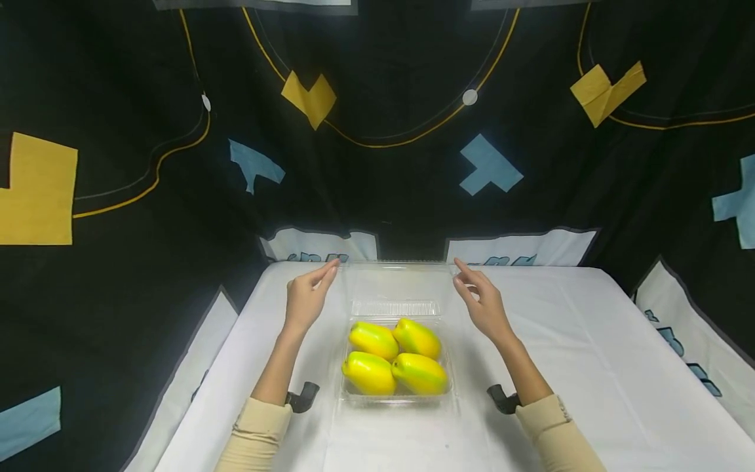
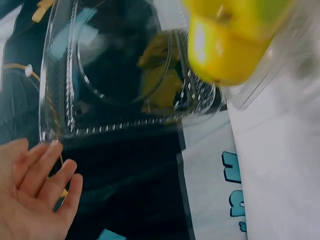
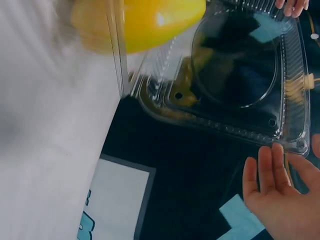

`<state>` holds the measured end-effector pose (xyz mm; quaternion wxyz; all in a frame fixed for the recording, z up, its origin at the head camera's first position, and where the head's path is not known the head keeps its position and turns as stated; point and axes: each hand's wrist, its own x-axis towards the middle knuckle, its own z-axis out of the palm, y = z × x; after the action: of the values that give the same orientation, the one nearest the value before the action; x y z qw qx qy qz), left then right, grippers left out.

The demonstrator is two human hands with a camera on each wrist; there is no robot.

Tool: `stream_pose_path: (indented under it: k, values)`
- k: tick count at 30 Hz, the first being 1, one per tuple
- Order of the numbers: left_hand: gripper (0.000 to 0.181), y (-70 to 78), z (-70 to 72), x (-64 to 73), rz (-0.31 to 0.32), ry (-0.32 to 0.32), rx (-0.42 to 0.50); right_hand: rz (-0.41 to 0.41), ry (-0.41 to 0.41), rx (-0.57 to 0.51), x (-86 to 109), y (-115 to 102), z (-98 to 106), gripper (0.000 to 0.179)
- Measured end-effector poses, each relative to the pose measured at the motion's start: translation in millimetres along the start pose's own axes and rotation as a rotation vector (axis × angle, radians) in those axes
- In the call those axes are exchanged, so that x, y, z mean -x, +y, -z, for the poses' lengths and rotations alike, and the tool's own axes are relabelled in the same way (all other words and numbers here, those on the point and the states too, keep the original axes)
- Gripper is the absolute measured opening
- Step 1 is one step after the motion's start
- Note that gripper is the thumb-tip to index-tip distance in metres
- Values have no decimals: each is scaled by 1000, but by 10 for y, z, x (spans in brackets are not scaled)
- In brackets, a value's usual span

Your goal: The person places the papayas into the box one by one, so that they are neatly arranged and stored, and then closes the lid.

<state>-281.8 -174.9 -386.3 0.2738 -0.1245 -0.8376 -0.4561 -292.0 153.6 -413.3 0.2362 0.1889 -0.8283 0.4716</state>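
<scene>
A clear plastic clamshell box (image 1: 396,401) sits on the table with its lid (image 1: 407,282) raised upright at the back. Inside the base lie several yellow-green mangoes (image 1: 420,373). My left hand (image 1: 307,298) is at the lid's upper left corner, thumb and fingertips on either side of the rim. At the upper right corner, my right hand (image 1: 485,308) holds the rim lightly between fingers and thumb. Both wrist views show the lid corners beside the fingertips, the left lid corner (image 2: 52,132) and the right lid corner (image 3: 300,145); exact contact is hard to see.
A white cloth (image 1: 560,367) covers the table. Behind it hangs a black curtain (image 1: 383,190) with yellow and blue patches. White lettered panels (image 1: 525,248) border the table's far edge. Black wrist mounts (image 1: 303,397) sit on both forearms.
</scene>
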Motion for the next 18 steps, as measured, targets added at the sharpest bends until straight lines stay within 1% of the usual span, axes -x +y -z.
stream_pose_path:
  k: [3, 6, 8, 12, 14, 18]
  values:
    - [32, 66, -9, 156, -8, 66, -27, -23, -2, 10, 140, -89, 18, 41]
    - [33, 107, -26, 311, 10, 91, -53, -62, 0, 20, 273, -170, 13, 40]
    - [33, 132, -33, 421, 38, 97, -67, -90, -1, 27, 366, -224, 9, 40]
    - [35, 161, -44, 652, 100, 95, -70, -134, -7, 35, 567, -304, -6, 40]
    - [36, 167, -51, 771, 128, 88, -62, -142, -15, 33, 677, -318, -18, 41]
    - [34, 142, -75, 1026, 160, 37, -60, -168, -39, 38, 910, -329, -52, 42]
